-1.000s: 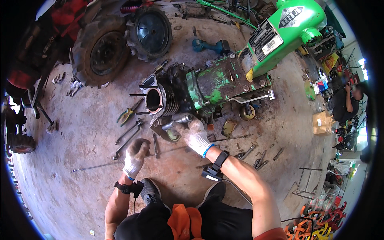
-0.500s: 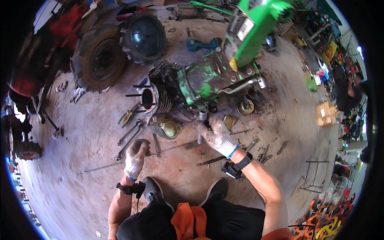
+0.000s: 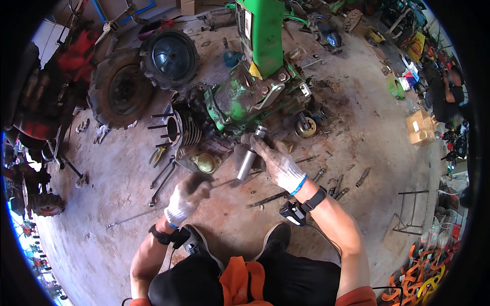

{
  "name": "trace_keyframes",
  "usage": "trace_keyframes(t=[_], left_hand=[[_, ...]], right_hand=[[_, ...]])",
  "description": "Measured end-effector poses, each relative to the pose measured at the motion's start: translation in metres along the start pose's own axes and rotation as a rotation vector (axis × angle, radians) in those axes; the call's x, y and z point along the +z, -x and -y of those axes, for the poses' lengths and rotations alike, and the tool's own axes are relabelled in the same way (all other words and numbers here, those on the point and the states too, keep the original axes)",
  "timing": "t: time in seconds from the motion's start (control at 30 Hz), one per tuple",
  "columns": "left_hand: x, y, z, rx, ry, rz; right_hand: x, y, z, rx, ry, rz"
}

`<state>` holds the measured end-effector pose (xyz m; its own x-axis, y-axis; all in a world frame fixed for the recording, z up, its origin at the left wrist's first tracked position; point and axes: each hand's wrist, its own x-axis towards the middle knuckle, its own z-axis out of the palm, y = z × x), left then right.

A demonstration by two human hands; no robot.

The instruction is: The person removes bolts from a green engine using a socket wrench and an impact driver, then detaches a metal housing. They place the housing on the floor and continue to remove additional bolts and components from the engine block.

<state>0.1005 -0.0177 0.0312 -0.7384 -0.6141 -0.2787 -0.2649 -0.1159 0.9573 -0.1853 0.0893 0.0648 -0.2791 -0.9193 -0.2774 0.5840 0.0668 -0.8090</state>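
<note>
The person's right hand [image 3: 278,162], in a white glove with a soiled front, has its fingers closed around a silver metal tube [image 3: 246,165]. The tube is tilted, its far end leaning right, just on the near side of the green machine [image 3: 232,106]. The left hand [image 3: 188,198], gloved too, is nearer and to the left; its fingers look bent, but they are blurred, and whether they grip anything cannot be told.

Beyond the left hand, a yellowish cup [image 3: 205,163] lies on the floor [image 3: 117,176], near a finned metal cylinder [image 3: 191,132] at the left end of the machine. Pliers [image 3: 157,156] and a long wrench [image 3: 162,184] lie left of the cup. Right of the tube, a round yellow part [image 3: 306,127] lies near the machine. Two wheels stand far left, a blue-centred one [image 3: 169,55] and a brown one [image 3: 122,91].
</note>
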Motion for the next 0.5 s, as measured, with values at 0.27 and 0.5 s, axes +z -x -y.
trace_keyframes(t=[0.27, 0.5], left_hand=[[0.054, -0.03, -0.024, 0.025, 0.148, 0.165], [0.055, -0.028, -0.014, -0.154, 0.818, 0.393]], right_hand=[[0.014, 0.011, 0.003, -0.099, 0.133, 0.015], [0.011, 0.004, 0.005, -0.058, 0.106, 0.029]])
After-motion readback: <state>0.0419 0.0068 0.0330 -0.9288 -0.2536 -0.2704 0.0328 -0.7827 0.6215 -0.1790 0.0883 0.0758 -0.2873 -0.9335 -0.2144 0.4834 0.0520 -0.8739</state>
